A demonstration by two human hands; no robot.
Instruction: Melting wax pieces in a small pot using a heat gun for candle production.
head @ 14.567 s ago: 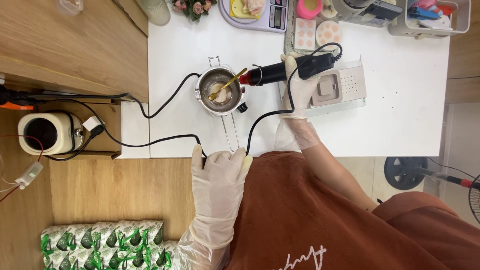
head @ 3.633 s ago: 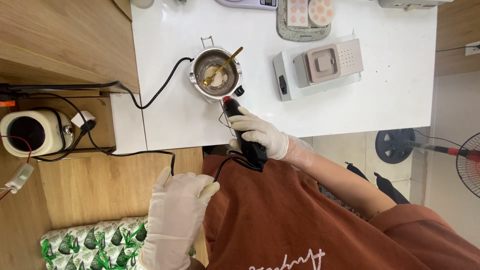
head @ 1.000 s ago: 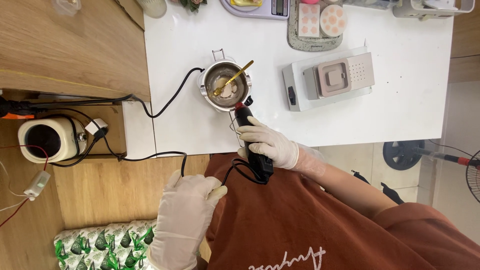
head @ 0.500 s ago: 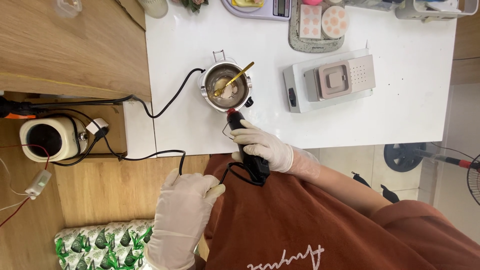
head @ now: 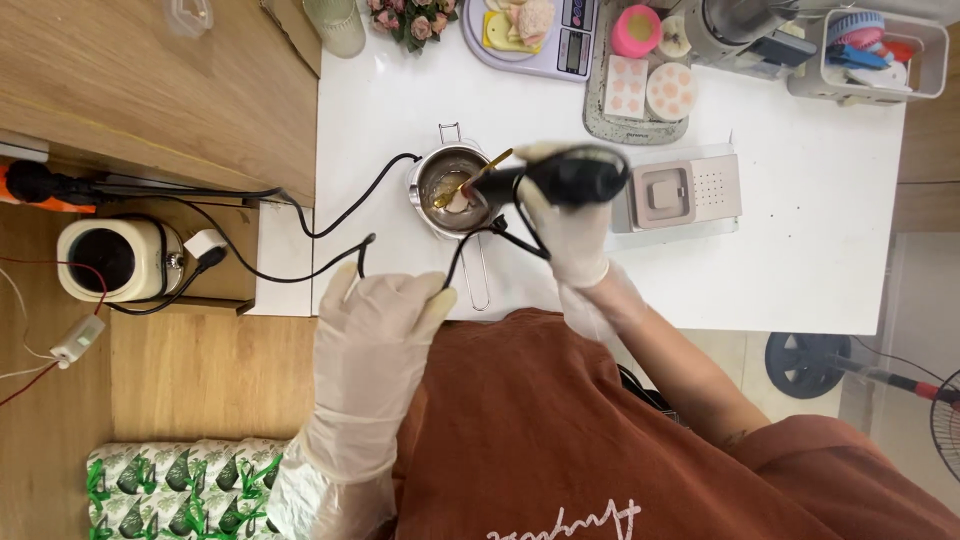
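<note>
My right hand [head: 575, 235], in a white glove, grips a black heat gun [head: 565, 178] just above the white table [head: 800, 250]. The gun's nozzle points left at a small metal pot [head: 440, 185]. A gold spoon [head: 478, 176] leans in the pot over pale contents. My gloved left hand [head: 375, 345] is at the table's near edge. The gun's black cord [head: 458, 262] runs in under its fingers on both sides. The pot's wire handle [head: 478, 285] reaches toward me.
A white boxy device [head: 680, 190] sits right of the gun. At the back are a scale [head: 560, 45], a pink cup [head: 636, 30], round moulds on a grey tray [head: 640, 125] and a basket [head: 865, 55]. A white appliance [head: 115, 260] stands on the wooden shelf, left.
My right hand has carried the heat gun from the table's near edge up beside the pot and turned it sideways. My left hand has come up to the edge with the cord.
</note>
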